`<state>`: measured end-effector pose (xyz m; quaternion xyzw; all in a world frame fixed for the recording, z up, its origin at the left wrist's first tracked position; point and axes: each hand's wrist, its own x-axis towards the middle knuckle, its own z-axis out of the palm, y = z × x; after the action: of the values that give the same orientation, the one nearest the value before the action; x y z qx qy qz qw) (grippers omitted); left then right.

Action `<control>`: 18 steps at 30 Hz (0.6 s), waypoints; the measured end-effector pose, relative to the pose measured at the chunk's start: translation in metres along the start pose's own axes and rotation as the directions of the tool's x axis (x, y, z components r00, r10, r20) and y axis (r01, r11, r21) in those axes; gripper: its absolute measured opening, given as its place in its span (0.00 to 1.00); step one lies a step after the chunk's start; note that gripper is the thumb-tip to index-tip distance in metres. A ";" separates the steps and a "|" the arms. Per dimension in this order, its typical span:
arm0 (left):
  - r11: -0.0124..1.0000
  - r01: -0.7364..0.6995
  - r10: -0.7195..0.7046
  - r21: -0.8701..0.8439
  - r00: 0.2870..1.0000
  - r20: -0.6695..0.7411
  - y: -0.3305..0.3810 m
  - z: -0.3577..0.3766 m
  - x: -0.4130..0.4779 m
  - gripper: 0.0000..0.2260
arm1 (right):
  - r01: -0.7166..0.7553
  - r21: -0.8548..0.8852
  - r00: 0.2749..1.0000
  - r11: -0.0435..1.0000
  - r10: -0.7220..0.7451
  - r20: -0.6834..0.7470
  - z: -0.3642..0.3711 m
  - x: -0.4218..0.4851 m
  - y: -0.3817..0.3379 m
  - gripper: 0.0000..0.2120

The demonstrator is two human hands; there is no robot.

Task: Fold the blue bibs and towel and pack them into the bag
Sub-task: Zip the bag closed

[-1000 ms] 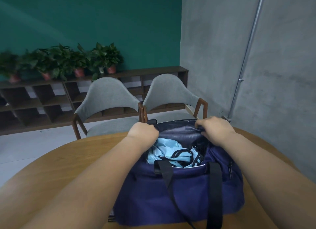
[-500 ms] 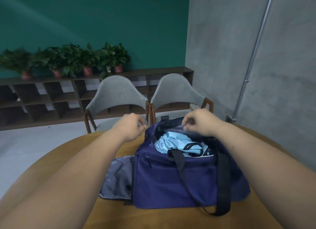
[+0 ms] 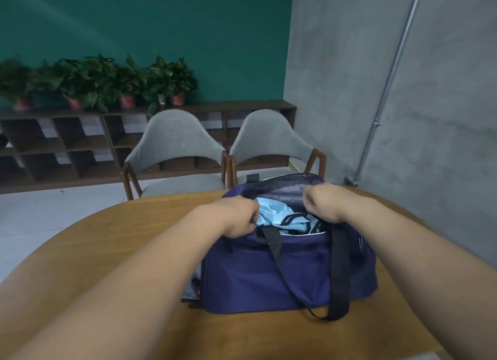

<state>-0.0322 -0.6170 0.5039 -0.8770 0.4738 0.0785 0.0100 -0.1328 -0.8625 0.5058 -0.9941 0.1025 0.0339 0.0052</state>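
both hands clench the rim of the navy fabric bag point(image 3: 269, 273), left hand point(image 3: 234, 217) newly returned, right hand point(image 3: 324, 204) holding on, so the packed light-blue cloth point(image 3: 271, 215) seems ready for closing.

Dim, even light; soft blur; wide-angle stretch at the edges

A matt navy cloth bag point(image 3: 269, 273) on a smooth wooden table point(image 3: 134, 238) — grey fabric chairs point(image 3: 174, 141) (wood-framed) before a rough concrete wall point(image 3: 443, 117).
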 end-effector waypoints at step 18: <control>0.519 -0.142 -0.007 -0.843 0.985 -0.170 -0.032 -0.045 -0.016 0.08 | -0.088 0.071 0.988 0.994 0.078 0.133 -0.022 -0.051 0.055 0.24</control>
<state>-0.0083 -0.5897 0.5485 -0.7537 0.4080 0.2334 -0.4593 -0.1924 -0.9065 0.5312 -0.9838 0.1444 0.0949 0.0487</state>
